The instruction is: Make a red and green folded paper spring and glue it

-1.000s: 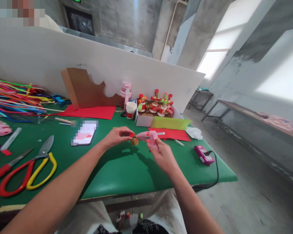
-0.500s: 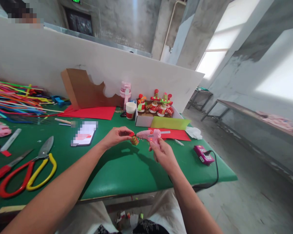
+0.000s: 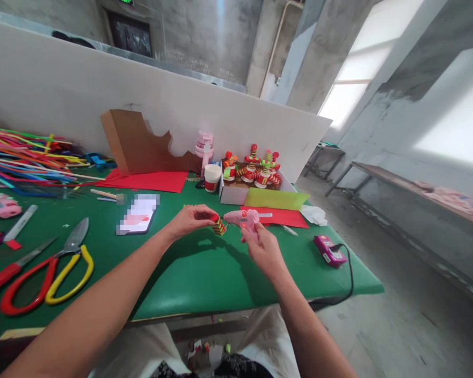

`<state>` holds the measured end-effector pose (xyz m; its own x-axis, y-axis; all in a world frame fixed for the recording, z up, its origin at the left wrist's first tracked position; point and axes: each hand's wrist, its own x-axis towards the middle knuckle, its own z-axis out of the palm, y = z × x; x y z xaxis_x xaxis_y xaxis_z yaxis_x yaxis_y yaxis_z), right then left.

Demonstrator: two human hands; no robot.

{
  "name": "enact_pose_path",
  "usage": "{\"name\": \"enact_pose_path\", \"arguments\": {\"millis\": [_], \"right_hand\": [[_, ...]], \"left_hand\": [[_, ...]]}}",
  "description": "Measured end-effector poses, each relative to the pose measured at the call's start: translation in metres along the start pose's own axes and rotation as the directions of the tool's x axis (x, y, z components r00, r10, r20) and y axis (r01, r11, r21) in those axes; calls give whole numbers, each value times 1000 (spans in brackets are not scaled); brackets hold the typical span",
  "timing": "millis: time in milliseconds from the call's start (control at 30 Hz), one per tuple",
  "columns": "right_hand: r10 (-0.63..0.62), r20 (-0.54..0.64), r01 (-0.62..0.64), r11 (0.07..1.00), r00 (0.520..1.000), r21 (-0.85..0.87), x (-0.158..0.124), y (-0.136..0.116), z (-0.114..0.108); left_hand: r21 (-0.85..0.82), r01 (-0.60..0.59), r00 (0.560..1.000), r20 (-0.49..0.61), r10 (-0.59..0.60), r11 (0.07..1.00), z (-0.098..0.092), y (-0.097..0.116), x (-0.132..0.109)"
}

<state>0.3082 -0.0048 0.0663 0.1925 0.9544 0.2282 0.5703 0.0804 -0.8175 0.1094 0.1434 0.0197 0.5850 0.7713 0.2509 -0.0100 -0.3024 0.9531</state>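
Observation:
Between the thumb and fingers of my left hand [image 3: 193, 220] is a small folded paper strip [image 3: 219, 227], striped red and yellow-green, with a red end at my fingertips. My right hand [image 3: 263, 247] is wrapped round the handle of a pink hot glue gun [image 3: 244, 217], a clear glue stick jutting from its back. The gun's nozzle points left and is close to the strip's red end; whether they touch I cannot tell. Both hands are above the green tabletop [image 3: 205, 289].
Behind my hands, a box [image 3: 232, 196] holds several paper-cup figures beside white cups [image 3: 212, 178]. A phone [image 3: 139, 214], red-and-yellow scissors [image 3: 69, 257] and a knife [image 3: 19, 266] lie left. A purple power block [image 3: 329, 251] with a black cord is right.
The glue gun's nozzle has drawn slightly right, away from the red end. More of the folded strip shows below my left fingertips. Both hands keep their grip.

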Motion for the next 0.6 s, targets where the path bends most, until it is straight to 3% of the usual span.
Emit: {"name": "enact_pose_path", "arguments": {"millis": [167, 333, 433, 600], "right_hand": [[138, 34, -142, 950, 990, 279, 0, -2, -2], [304, 125, -315, 728, 945, 609, -4, 0, -12], [431, 160, -422, 625, 888, 657, -7, 16, -27], [641, 94, -560, 580, 762, 591, -17, 57, -62]], "left_hand": [[-71, 48, 998, -33, -51, 996, 1, 1, -1], [-224, 88, 988, -104, -114, 971, 0, -2, 0], [-296, 69, 983, -141, -116, 953, -2, -5, 1], [-352, 71, 980, -151, -132, 933, -1, -5, 2]]}}
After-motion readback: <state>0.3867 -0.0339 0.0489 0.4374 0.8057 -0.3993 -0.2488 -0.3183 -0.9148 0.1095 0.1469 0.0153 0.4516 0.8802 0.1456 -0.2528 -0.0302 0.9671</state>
